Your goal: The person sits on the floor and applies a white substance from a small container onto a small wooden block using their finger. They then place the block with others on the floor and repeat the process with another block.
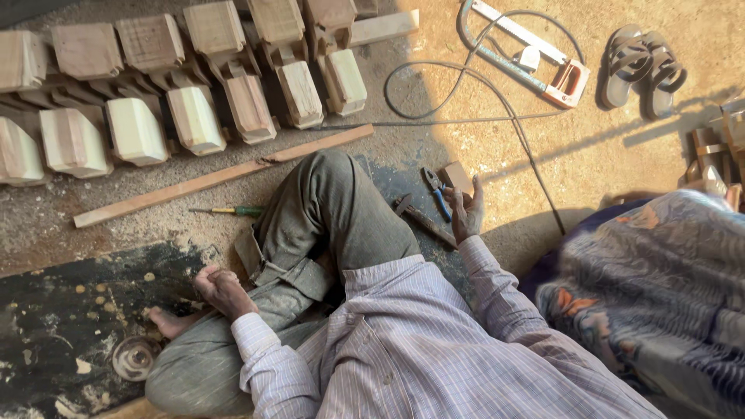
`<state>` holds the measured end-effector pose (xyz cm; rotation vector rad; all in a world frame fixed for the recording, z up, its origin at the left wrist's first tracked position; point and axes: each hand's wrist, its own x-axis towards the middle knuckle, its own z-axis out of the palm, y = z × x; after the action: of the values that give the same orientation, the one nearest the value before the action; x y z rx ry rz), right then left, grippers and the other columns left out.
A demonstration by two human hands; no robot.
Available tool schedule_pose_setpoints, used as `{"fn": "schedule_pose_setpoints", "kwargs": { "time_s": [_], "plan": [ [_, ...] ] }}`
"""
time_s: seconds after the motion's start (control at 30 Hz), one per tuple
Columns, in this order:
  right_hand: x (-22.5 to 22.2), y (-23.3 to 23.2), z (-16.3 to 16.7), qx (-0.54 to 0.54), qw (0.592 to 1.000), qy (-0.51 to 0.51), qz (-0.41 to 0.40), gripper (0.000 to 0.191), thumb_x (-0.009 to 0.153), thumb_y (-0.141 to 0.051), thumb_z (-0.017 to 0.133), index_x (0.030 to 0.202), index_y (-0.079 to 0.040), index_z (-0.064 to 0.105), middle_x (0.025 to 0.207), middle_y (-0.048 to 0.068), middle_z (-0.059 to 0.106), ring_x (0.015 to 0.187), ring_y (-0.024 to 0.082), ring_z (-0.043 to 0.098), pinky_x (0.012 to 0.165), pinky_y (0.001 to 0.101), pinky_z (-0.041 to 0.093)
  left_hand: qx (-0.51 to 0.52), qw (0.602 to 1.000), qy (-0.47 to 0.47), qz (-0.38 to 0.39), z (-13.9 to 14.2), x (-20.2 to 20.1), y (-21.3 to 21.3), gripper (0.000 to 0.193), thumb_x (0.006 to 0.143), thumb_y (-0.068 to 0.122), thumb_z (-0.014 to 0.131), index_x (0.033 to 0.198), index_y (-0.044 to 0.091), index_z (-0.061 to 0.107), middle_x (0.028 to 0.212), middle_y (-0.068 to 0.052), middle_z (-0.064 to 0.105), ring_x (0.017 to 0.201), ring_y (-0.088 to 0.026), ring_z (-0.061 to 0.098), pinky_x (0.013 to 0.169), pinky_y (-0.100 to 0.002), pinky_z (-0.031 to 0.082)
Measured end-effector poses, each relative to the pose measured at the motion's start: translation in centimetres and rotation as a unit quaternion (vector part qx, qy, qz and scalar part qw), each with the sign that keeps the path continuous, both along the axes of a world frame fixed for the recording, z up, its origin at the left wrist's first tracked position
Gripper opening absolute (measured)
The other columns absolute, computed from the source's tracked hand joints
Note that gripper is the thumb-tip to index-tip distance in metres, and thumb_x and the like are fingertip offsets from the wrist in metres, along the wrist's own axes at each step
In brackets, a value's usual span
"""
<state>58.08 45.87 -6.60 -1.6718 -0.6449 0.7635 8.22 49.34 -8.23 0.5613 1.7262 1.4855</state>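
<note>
A person in a striped shirt sits on the sandy floor (590, 155), legs folded in grey trousers. Largest beyond the hands is the double row of carved pale wooden blocks (194, 116): about six in the near row and at least six in the back row, though the edges cut some off. Between them and the raised knee lies one long flat wooden batten (225, 174). Far beyond the right hand (466, 213) rest one hacksaw with a red handle (543, 66), one looping grey cable (497, 101) and two brown sandals (644, 66). The right hand is open, fingers spread upward, touching one small brown wooden block (458, 177) at its fingertips. Just left of that hand lie one blue-handled pair of pliers (436, 190) and one hammer with a wooden handle (423, 217). The left hand (221, 287) is curled shut, resting on the shin; whether it holds anything cannot be told. Beyond it lies one yellow-green screwdriver (229, 210).
</note>
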Motion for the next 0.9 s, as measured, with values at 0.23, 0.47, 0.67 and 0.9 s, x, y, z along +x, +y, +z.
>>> {"fn": "schedule_pose_setpoints", "kwargs": {
  "time_s": [0.23,0.47,0.67,0.9],
  "plan": [
    [-0.4,1.0,-0.3,-0.024,1.0,-0.011,0.014,0.078,0.107,-0.031,0.057,0.164,-0.004,0.012,0.113,0.019,0.075,0.1,0.022,0.072,0.088,0.0344,0.056,-0.08,0.997,0.009,0.003,0.6,-0.1,-0.4,0.029,0.085,-0.003,0.05,0.112,0.007,0.046,0.104,-0.005,0.048,0.084,-0.013,0.052,0.073,-0.025,0.049],
    [-1.2,1.9,-0.2,0.003,0.999,-0.013,0.033,0.075,0.108,-0.03,0.057,0.164,-0.006,0.013,0.116,0.02,0.075,0.104,0.023,0.072,0.092,0.0347,0.057,-0.088,0.996,0.017,-0.015,-0.2,0.0,-0.6,0.039,0.088,-0.007,0.057,0.123,0.004,0.044,0.107,-0.007,0.056,0.088,-0.012,0.056,0.077,-0.026,0.053],
    [-2.0,2.4,0.7,-0.007,0.999,0.035,0.033,0.075,0.106,-0.031,0.057,0.164,-0.01,0.015,0.114,0.019,0.073,0.102,0.021,0.069,0.089,0.0333,0.055,-0.113,0.992,0.05,-0.013,-0.4,0.1,-0.4,0.043,0.087,-0.006,0.063,0.124,0.003,0.043,0.109,-0.008,0.059,0.092,-0.013,0.061,0.082,-0.026,0.056],
    [-2.2,2.7,1.8,-0.001,0.999,0.012,0.047,0.074,0.106,-0.033,0.058,0.164,-0.008,0.019,0.114,0.018,0.072,0.105,0.022,0.069,0.092,0.0348,0.056,-0.053,0.998,0.022,-0.012,0.0,0.6,-0.6,0.04,0.093,-0.002,0.066,0.127,0.002,0.045,0.108,-0.008,0.059,0.093,-0.013,0.06,0.081,-0.026,0.057]
  ]
}}
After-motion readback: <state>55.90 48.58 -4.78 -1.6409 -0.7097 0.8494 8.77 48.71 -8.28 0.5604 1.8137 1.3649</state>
